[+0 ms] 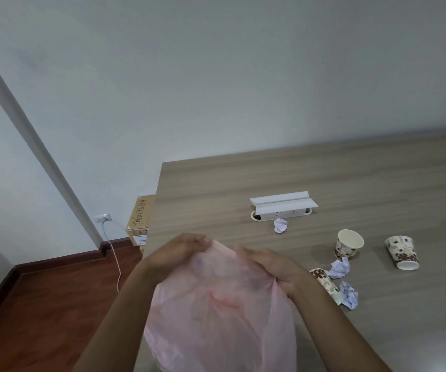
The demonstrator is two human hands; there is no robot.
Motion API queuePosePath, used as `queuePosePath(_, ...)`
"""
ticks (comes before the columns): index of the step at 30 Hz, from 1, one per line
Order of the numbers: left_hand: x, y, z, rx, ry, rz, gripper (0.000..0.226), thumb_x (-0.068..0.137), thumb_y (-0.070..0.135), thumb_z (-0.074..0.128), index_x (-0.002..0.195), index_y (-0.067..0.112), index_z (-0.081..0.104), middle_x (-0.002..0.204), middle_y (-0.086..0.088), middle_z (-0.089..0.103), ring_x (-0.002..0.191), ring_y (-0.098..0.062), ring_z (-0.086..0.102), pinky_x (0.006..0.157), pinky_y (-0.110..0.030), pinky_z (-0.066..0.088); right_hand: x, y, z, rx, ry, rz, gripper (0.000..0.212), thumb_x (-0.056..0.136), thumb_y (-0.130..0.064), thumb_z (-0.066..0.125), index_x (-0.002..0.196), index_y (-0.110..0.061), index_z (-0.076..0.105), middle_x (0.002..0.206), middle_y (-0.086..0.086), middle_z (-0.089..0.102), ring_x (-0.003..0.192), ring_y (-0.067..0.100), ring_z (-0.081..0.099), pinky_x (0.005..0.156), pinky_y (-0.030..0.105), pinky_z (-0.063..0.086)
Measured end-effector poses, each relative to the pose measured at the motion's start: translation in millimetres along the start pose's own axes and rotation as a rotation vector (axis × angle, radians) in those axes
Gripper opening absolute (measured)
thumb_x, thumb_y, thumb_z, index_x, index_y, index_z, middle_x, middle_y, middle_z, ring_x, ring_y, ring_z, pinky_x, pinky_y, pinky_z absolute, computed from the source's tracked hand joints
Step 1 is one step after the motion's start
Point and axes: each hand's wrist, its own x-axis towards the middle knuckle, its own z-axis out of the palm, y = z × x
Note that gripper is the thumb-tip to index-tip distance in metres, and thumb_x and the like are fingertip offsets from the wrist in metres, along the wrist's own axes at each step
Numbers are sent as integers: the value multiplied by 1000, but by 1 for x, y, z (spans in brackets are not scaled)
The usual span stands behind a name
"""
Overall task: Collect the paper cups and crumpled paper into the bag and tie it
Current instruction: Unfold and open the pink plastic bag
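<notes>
A thin pink plastic bag [216,312] hangs in front of me over the table's near left corner. My left hand [176,253] grips its top edge on the left, and my right hand [272,267] grips the edge on the right. On the table to the right stand or lie three patterned paper cups: one upright [348,244], one upside down [403,252], one on its side [325,281] partly behind my right wrist. Crumpled paper balls lie near the socket box [280,225], between the cups [339,267] and closer to me [349,294].
A white flip-up socket box [282,206] is set in the wooden table [243,183]. Left of the table stand a cardboard box [140,220] on the red-brown floor and a wall outlet [103,218] with a white cable hanging from it.
</notes>
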Motion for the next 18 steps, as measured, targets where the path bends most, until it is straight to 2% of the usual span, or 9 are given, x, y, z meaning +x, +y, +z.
queuePosePath(2,-8,0,-13,-298,135,-8,18,89,24,64,87,6,65,80,-13,63,69,-22,59,64,-32,48,-6,6,-5,-182,-54,53,17,84,-15,73,69,-9,68,62,1,68,51,8,64,51,20,51)
queuePosePath(3,-11,1,-21,-393,185,-30,18,89,22,62,87,4,66,79,-14,64,69,-24,61,65,-32,51,-10,7,-7,-243,-59,88,20,89,-8,67,69,-8,68,60,0,68,48,6,63,48,18,50)
queuePosePath(5,-15,-4,-37,-476,281,-80,21,90,19,61,77,6,70,74,-12,66,65,-23,65,68,-33,53,-10,12,-15,-399,-67,127,15,84,-12,74,84,2,69,72,5,71,59,10,67,58,22,54)
queuePosePath(7,-19,-7,-51,-585,378,-78,27,89,19,63,66,11,73,68,-8,66,62,-21,66,74,-36,52,-8,14,-22,-593,-15,126,44,64,-26,88,93,3,71,85,9,71,73,17,67,71,31,54)
queuePosePath(9,-21,-12,-64,-709,412,-76,10,83,20,68,78,12,69,70,-7,64,65,-22,65,72,-36,54,-10,19,-27,-729,117,54,28,57,-27,85,81,-15,77,81,2,71,75,15,64,71,31,50)
queuePosePath(11,-22,-19,-73,-772,430,-83,24,77,22,73,96,13,61,74,-6,62,68,-22,65,63,-33,57,-8,23,-33,-806,250,-25,8,63,-20,80,67,-24,73,70,-9,66,67,8,59,64,23,45)
queuePosePath(13,-22,-27,-80,-785,470,-76,40,77,23,73,114,11,62,86,-7,65,79,-23,66,69,-36,57,-8,23,-37,-917,424,-107,16,68,-25,82,61,-24,67,60,-12,56,59,3,51,57,17,38)
queuePosePath(15,-23,-33,-86,-828,498,-67,55,81,24,71,132,7,58,113,-11,64,105,-28,62,92,-41,52,-11,23,-43,-783,473,-160,16,77,-25,79,66,-22,68,61,-10,57,53,2,51,54,16,40)
queuePosePath(18,-25,-38,-92,-883,506,-67,63,80,26,71,138,8,54,138,-10,54,129,-29,51,112,-46,36,-22,16,-44,-73,180,-84,11,74,-2,76,83,-4,69,78,8,69,61,10,66,57,24,55)
